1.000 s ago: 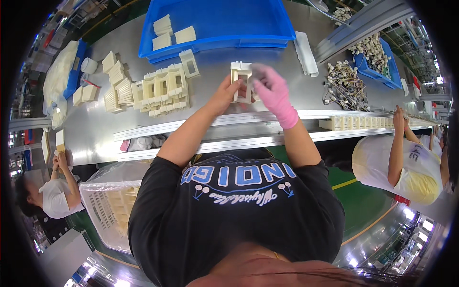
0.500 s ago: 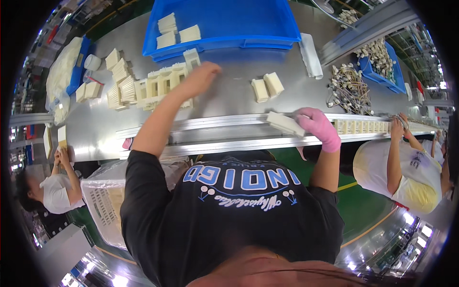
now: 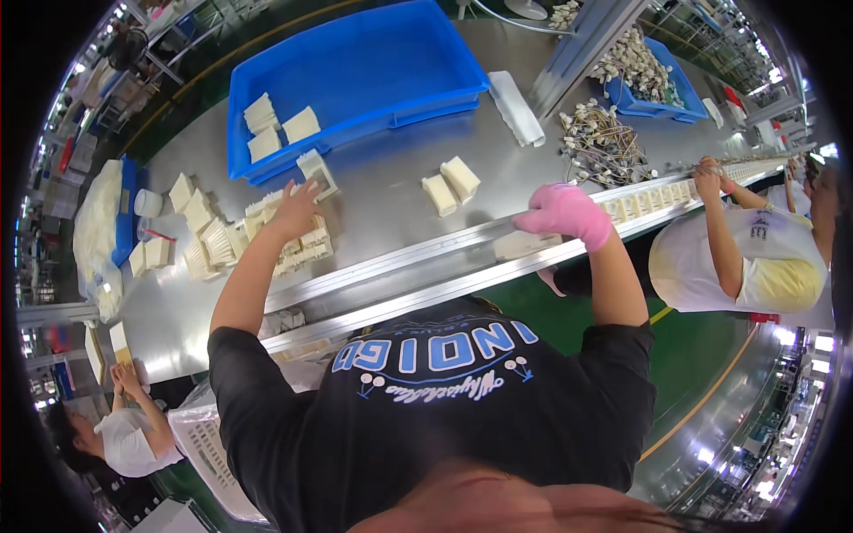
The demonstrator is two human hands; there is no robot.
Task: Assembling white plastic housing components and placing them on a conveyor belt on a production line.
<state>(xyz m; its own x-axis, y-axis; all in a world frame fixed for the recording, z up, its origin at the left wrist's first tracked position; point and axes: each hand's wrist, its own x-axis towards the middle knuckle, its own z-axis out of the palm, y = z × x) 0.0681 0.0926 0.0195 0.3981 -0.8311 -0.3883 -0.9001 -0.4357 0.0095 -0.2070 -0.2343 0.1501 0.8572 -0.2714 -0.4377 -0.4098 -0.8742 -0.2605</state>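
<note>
My bare left hand (image 3: 296,213) reaches over a row of cream plastic frames (image 3: 306,249), its fingers spread and touching their tops. One more cream frame (image 3: 318,173) stands just beyond the fingertips, against the blue tray. In a pink glove, my right hand (image 3: 566,216) is closed at the metal rail (image 3: 418,258). A cream plastic block (image 3: 526,244) sits low in the rail's channel under the gloved fingers, partly hidden and a little blurred. Two cream blocks (image 3: 451,185) stand side by side on the table between my hands.
A large blue tray (image 3: 391,115) holds a few cream stacks. More stacks (image 3: 209,235) stand at left. A white cloth (image 3: 515,107), tangled wired connectors (image 3: 604,147) and a metal post (image 3: 582,53) are at right. Co-workers (image 3: 737,258) sit on both sides along the rail.
My left hand has moved back onto the frames, its fingers now spreading. My right hand has lowered the tilted cream block into the rail channel. The whole view has turned slightly.
</note>
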